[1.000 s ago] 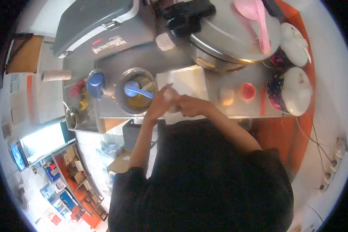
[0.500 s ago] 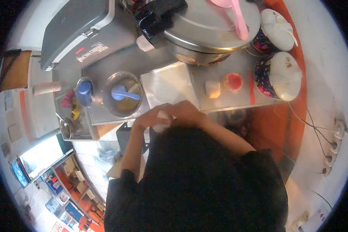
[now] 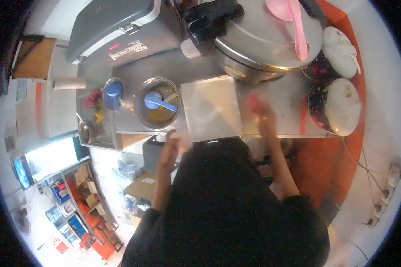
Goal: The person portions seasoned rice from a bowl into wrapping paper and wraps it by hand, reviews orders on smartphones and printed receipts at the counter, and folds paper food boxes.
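My left hand (image 3: pixel 169 149), blurred, is at the counter's front edge, its fingers closed around a pale whitish object (image 3: pixel 183 141) too smeared to identify. My right hand (image 3: pixel 267 122) reaches over the counter and grips a small red cup (image 3: pixel 254 104), also blurred. Between the two hands lies a flat square metal tray (image 3: pixel 211 107). Left of it stands a metal bowl (image 3: pixel 142 116) of yellowish liquid, holding a blue ladle (image 3: pixel 153 100).
A large lidded metal pot (image 3: pixel 263 40) with a pink spoon (image 3: pixel 300 38) on top stands at the back. Two white-lidded containers (image 3: pixel 343 107) sit at the right. A grey cooler box (image 3: pixel 116 33) and a blue cup (image 3: pixel 113 90) are at the left.
My hands, together around the pale object before, have separated. The right hand has moved right and taken the red cup, now further left. The small pale block beside it no longer shows.
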Demonstrator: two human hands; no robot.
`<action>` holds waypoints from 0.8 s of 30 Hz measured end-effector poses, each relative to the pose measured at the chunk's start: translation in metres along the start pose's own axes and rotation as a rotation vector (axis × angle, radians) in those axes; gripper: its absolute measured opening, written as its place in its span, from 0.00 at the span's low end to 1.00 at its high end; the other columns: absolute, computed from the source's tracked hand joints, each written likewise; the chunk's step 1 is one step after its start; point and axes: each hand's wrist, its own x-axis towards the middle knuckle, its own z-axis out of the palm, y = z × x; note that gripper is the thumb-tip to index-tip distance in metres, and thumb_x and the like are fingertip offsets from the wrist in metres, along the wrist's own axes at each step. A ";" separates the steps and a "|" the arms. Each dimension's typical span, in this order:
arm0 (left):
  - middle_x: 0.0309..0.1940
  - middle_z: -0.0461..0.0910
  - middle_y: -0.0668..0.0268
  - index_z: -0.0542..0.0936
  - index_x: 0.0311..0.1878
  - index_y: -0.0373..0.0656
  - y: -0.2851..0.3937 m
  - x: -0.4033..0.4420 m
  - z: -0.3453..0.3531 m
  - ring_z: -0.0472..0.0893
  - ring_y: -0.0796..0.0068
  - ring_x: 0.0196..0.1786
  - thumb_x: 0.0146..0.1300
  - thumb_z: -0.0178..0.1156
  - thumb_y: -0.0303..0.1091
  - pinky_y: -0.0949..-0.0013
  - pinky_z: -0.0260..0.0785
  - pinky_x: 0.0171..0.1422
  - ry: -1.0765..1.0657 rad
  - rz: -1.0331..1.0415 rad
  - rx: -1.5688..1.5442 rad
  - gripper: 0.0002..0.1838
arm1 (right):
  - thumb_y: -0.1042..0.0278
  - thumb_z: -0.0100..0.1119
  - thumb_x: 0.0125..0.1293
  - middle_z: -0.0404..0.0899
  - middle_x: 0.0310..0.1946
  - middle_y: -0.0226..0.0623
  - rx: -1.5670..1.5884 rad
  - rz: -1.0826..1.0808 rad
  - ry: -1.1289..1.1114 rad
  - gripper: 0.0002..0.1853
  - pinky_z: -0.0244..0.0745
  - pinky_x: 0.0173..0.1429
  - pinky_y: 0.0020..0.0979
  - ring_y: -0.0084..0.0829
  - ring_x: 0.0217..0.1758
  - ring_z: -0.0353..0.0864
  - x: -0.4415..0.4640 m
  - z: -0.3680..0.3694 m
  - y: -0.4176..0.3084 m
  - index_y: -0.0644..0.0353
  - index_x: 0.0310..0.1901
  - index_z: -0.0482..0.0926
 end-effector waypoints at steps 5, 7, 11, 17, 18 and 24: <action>0.61 0.70 0.57 0.56 0.74 0.44 0.004 -0.004 -0.013 0.72 0.62 0.61 0.69 0.51 0.34 0.59 0.67 0.67 0.092 -0.012 0.032 0.31 | 0.65 0.56 0.70 0.80 0.48 0.52 0.749 0.249 -0.324 0.17 0.72 0.60 0.46 0.49 0.52 0.79 0.016 0.137 0.031 0.63 0.57 0.77; 0.63 0.69 0.56 0.56 0.75 0.46 0.012 -0.007 -0.027 0.72 0.61 0.63 0.70 0.50 0.35 0.53 0.69 0.67 0.028 -0.013 0.239 0.31 | 0.65 0.60 0.66 0.77 0.53 0.50 -0.493 -0.327 0.128 0.21 0.68 0.64 0.45 0.47 0.57 0.75 0.015 0.162 0.061 0.62 0.59 0.75; 0.64 0.68 0.54 0.54 0.76 0.47 0.037 -0.025 -0.028 0.73 0.55 0.64 0.71 0.48 0.34 0.46 0.70 0.65 -0.031 -0.013 0.151 0.31 | 0.60 0.64 0.60 0.68 0.62 0.48 -0.817 0.062 0.349 0.32 0.65 0.65 0.50 0.49 0.64 0.66 -0.002 0.078 0.004 0.51 0.67 0.68; 0.65 0.68 0.50 0.51 0.76 0.47 0.062 0.009 -0.077 0.73 0.51 0.64 0.67 0.51 0.32 0.49 0.72 0.64 -0.138 -0.239 0.372 0.35 | 0.57 0.63 0.60 0.69 0.63 0.48 -0.725 0.291 0.498 0.32 0.69 0.62 0.54 0.53 0.64 0.68 -0.007 0.077 0.079 0.43 0.68 0.69; 0.65 0.68 0.50 0.53 0.75 0.45 0.069 0.012 -0.073 0.72 0.52 0.64 0.66 0.53 0.32 0.50 0.72 0.64 -0.194 -0.207 0.474 0.35 | 0.59 0.62 0.60 0.71 0.61 0.50 -0.765 0.239 0.384 0.30 0.69 0.63 0.54 0.53 0.64 0.69 -0.003 0.082 0.102 0.44 0.67 0.71; 0.60 0.71 0.52 0.64 0.69 0.41 0.088 0.049 -0.058 0.73 0.60 0.62 0.67 0.60 0.35 0.55 0.71 0.63 -0.706 -0.095 1.072 0.29 | 0.48 0.73 0.53 0.78 0.55 0.54 0.090 0.468 0.372 0.47 0.75 0.60 0.48 0.48 0.60 0.76 -0.135 0.113 0.013 0.54 0.72 0.63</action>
